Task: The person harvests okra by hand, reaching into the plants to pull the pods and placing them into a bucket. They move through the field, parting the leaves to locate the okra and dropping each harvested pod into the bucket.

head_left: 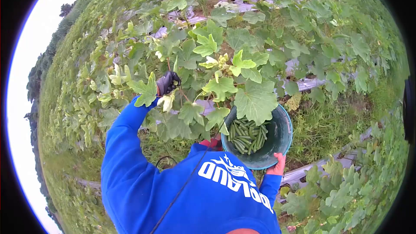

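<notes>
Left of the bucket (284,136), the left grip (168,82) is bent among leaves (149,90), closure and contents unclear; its rim is clasped by the right grip (277,164). Pods (247,136) inside could be spilled by tilting.

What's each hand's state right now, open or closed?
Left hand: fingers curled among the leaves; what it grips can't be told.
Right hand: closed on the bucket at its rim.
</notes>
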Tool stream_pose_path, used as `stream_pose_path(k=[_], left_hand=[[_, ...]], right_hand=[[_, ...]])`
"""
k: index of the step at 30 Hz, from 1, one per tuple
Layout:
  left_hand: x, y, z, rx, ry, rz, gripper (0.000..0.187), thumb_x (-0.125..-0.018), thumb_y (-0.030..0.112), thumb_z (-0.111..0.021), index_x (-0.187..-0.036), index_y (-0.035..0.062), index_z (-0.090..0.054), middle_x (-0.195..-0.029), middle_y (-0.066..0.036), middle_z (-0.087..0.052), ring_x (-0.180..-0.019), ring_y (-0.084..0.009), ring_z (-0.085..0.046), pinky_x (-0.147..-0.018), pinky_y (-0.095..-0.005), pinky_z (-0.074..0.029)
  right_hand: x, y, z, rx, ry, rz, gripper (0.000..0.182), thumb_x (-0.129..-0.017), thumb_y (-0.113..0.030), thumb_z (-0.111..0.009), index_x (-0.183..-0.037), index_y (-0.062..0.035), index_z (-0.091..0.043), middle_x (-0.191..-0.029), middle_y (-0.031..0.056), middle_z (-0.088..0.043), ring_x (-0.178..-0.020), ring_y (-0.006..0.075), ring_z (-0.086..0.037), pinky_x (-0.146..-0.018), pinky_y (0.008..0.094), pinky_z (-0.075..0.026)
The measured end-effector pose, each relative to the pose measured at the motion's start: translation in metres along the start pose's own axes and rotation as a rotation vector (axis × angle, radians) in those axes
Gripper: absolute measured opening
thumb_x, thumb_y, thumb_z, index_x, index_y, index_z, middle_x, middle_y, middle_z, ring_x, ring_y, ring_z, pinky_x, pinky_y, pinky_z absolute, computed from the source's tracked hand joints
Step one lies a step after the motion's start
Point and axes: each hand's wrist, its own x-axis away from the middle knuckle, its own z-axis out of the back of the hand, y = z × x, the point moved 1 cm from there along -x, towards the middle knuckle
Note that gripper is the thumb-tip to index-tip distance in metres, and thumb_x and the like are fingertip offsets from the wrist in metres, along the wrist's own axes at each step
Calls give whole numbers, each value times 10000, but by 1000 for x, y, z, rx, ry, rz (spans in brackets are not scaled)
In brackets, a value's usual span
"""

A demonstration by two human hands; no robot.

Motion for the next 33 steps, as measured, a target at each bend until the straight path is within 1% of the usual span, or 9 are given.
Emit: stream_pose_path(k=[1, 7, 9, 10, 14, 19, 21, 23, 33], left_hand=[[11, -1, -11, 25, -17, 129, 446, -847, 536, -364, -814, 143, -571, -554, -17, -461, -395, -90, -321, -378, -235, -234], [56, -24, -74, 467, 154, 444, 294, -744, 396, -463, -729, 117, -554, -457, -11, -344, -337, -132, -258, -337, -276, -192], [65, -22, -77, 801, -393, 468, 292, -780, 389, -455, -727, 114, -539, -459, -15, -348, -343, -125, -290, -333, -276, -220], [80, -32, -102, 362, 70, -48, 278, -801, 349, -471, -680, 101, -505, -469, -27, -386, -331, -116, -312, -324, -271, -247], [209, 135, -143, -125, 141, -107, 278, -785, 307, -519, -743, 39, -581, -571, -31, -520, -430, -98, -461, -427, -225, -365], [236, 181, -199, -86, 174, -546, 252, -790, 276, -605, -841, 30, -633, -667, -61, -604, -559, -170, -573, -515, -306, -439], [223, 180, -237, -504, 187, -778, 307, -817, 361, -634, -931, 76, -643, -771, -102, -647, -646, -253, -625, -568, -347, -477], [219, 191, -249, -822, -9, -583, 291, -844, 346, -652, -946, 74, -630, -798, -123, -623, -686, -306, -602, -625, -358, -475], [62, 320, -22, -3, 534, -788, 358, -962, 321, -433, -936, 37, -650, -796, -59, -645, -680, -111, -594, -618, -252, -498]], right_hand=[[-1, -3, 5, 18, 4, 19, 396, -719, -101, -589, -1106, -43, -533, -1038, 84, -592, -950, 212, -572, -868, 352, -467], [-1, -25, 28, -6, 64, 47, 387, -733, -88, -586, -1114, -49, -528, -1023, 71, -589, -947, 205, -569, -862, 350, -463], [-2, -34, 36, -11, 88, 29, 394, -730, -88, -585, -1117, -51, -521, -1029, 74, -586, -949, 210, -568, -865, 354, -463], [-3, -39, 37, -14, 103, 31, 404, -723, -86, -583, -1120, -52, -516, -1042, 79, -581, -950, 217, -566, -863, 357, -463], [-5, -57, 23, -14, 49, 22, 444, -699, -71, -580, -1136, -40, -509, -1068, 98, -572, -958, 229, -562, -872, 355, -460], [-24, -58, 0, 28, -100, 56, 524, -686, -46, -574, -1201, -17, -485, -1089, 103, -567, -966, 232, -560, -868, 352, -464], [-32, -62, -10, 64, -164, 25, 551, -674, -31, -577, -1214, -9, -471, -1091, 110, -566, -964, 229, -560, -855, 342, -470], [-39, -63, -16, 64, -206, 17, 559, -666, -24, -582, -1212, -4, -466, -1077, 110, -567, -948, 226, -562, -838, 334, -475], [-89, -72, -29, 120, -148, -53, 248, -731, -99, -580, -974, -66, -550, -995, 76, -604, -902, 208, -584, -855, 345, -471]])
